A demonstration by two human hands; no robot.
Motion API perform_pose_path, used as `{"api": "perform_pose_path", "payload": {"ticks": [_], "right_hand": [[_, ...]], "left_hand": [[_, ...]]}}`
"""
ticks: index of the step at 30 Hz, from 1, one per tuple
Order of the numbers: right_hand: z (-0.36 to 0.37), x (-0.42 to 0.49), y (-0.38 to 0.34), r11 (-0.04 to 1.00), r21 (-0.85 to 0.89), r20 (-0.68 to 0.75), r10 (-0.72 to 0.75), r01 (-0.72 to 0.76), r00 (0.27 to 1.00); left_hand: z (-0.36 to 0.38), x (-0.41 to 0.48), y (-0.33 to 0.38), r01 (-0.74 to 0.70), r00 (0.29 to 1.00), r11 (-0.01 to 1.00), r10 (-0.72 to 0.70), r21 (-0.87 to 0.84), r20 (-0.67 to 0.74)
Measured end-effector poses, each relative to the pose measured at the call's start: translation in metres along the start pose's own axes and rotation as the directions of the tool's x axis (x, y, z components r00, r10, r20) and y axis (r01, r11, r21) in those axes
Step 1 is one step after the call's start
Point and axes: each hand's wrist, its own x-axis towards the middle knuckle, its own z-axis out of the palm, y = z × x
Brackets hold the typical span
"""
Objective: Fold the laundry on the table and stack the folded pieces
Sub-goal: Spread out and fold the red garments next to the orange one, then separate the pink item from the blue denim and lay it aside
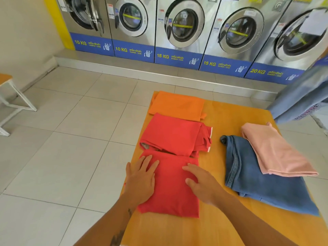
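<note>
A folded red garment [170, 190] lies at the near left of the yellow table [229, 118]. My left hand [142, 178] rests flat on its left edge, fingers spread. My right hand [200, 183] lies flat on its right side. Just beyond it sits a second folded red piece [174, 134], and past that a folded orange piece [177, 105]. To the right, folded blue jeans [262, 189] lie with a folded pink garment [276, 153] resting on their far right part.
A blue denim piece [305, 96] hangs in the air at the right edge. A row of washing machines [182, 27] lines the far wall. A white-legged bench [10, 96] stands at the left on the tiled floor [71, 130].
</note>
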Motion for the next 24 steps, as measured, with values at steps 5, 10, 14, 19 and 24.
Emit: {"api": "perform_pose_path", "payload": {"ticks": [5,10,14,19,24], "right_hand": [[-0.047,-0.024,0.031,0.97,0.234,-0.15,0.099,-0.062,0.984],[-0.128,-0.047,0.095,0.952,0.288,-0.331,0.197,-0.1,0.923],[-0.188,-0.063,0.162,0.927,0.299,-0.479,0.351,-0.226,0.805],[-0.228,-0.076,0.238,0.801,0.328,-0.459,0.599,-0.502,0.656],[-0.247,-0.069,0.277,0.716,0.565,-0.242,0.619,-0.409,0.747]], "left_hand": [[-0.024,0.015,0.034,0.099,0.975,0.976,-0.134,-0.195,-0.176],[-0.045,0.062,0.128,-0.088,0.962,0.915,-0.024,-0.393,-0.272],[-0.039,0.096,0.23,-0.177,0.979,0.836,0.094,-0.519,-0.182],[-0.012,0.122,0.336,-0.287,0.944,0.846,0.329,-0.45,0.016],[0.022,0.125,0.386,-0.282,0.914,0.922,0.342,-0.267,0.217]]}}
